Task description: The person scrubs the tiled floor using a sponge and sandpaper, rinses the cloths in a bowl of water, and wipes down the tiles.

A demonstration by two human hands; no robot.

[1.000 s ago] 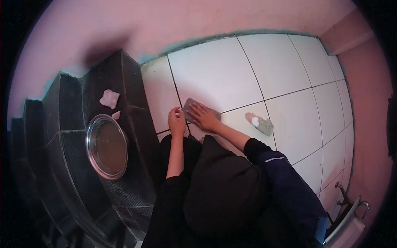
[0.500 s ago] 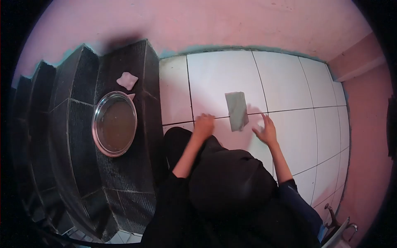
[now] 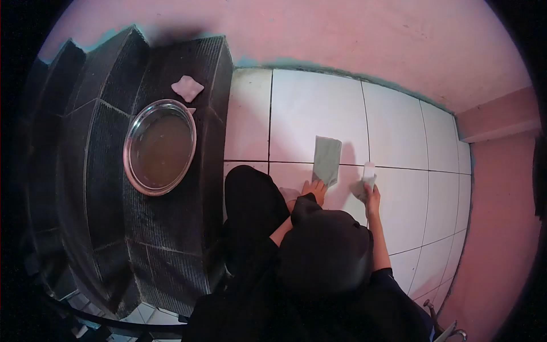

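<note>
A grey-green cloth [image 3: 327,157] lies flat on the white floor tiles. On its lower end rests my left hand [image 3: 315,190], fingers spread. To the right, my right hand [image 3: 372,199] is closed around a small bottle-like item [image 3: 369,172] with a white top and a greenish lower part, held just above the tiles. A round metal-rimmed basin [image 3: 130,149] of murky liquid stands on the dark step at the left. Beside it lies a pale pink cloth-like piece [image 3: 187,88].
Dark ribbed steps [image 3: 171,219] run down the left side. A pink wall [image 3: 319,34] borders the tiles at the top and another closes off the right. Taps [image 3: 428,308] show at the lower right. My black-clad knee is at the centre left.
The view has shifted. My left hand has moved right onto the cloth's lower end. My right hand, empty half a second ago, now grips the small white-topped item.
</note>
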